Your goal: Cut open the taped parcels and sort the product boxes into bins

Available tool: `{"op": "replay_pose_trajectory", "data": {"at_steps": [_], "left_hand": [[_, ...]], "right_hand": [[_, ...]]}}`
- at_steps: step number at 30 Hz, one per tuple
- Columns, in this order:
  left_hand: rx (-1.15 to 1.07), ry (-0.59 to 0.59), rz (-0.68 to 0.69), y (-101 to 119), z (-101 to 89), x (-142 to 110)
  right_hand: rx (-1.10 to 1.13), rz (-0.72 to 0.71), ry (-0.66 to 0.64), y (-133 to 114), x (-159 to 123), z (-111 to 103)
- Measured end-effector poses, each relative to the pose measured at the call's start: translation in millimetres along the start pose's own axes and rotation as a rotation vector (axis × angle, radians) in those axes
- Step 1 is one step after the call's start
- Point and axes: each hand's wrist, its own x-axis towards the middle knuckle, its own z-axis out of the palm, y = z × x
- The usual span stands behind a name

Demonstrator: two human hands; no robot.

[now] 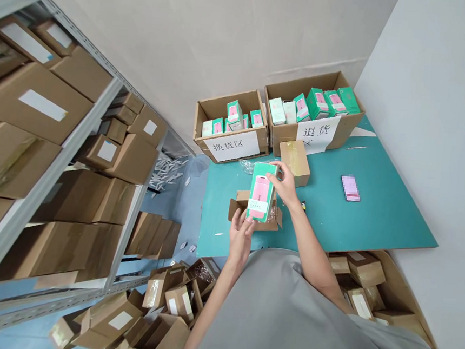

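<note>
I hold a green product box with a pink picture upright over the teal table. My left hand grips its bottom end from below. My right hand pinches its top right corner. Directly under the box lies a small opened cardboard carton with its flaps spread. A closed small brown carton stands just behind my right hand.
Two open cartons with paper labels, left and right, hold several green boxes at the table's back. A pink item lies on the right. Metal shelves full of cartons stand left; loose small cartons cover the floor.
</note>
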Motion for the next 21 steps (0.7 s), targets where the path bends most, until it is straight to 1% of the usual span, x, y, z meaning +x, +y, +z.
{"op": "replay_pose_trajectory", "data": {"at_steps": [2, 3, 5, 7, 10, 14, 16, 17, 19, 21], "left_hand": [[-0.055, -0.039, -0.099, 2.5, 0.0, 2.1], [-0.061, -0.059, -0.122, 3.6, -0.3, 2.8], [-0.057, -0.081, -0.13, 4.8, -1.5, 3.7], [-0.037, -0.071, -0.109, 4.2, -3.4, 4.5], [0.048, -0.011, -0.008, 0.2, -6.0, 6.2], [0.252, 0.069, 0.239, -6.7, -4.8, 4.8], [0.305, 0.071, 0.322, -8.3, -3.1, 1.6], [0.303, 0.067, 0.329, -8.4, -2.5, 0.2], [0.238, 0.057, 0.263, -7.0, -2.9, -1.0], [0.125, 0.025, 0.106, -4.4, -5.0, 0.8]], "right_hand": [[0.027, 0.013, -0.021, 3.2, 1.7, -2.3], [0.036, 0.021, -0.037, 4.1, 2.5, -2.8], [0.049, 0.03, -0.07, 4.7, 4.0, -3.4], [0.044, 0.032, -0.106, 3.7, 5.1, -4.8], [-0.023, 0.024, -0.143, 1.3, 6.1, -7.6], [-0.11, -0.019, -0.133, 0.1, 6.7, -5.1], [-0.114, -0.027, -0.128, 0.5, 7.1, -1.3], [-0.105, -0.025, -0.125, 0.9, 7.4, 0.3], [-0.064, -0.011, -0.111, 2.1, 7.8, 1.9], [-0.01, 0.007, -0.1, 3.8, 7.8, 1.3]]}}
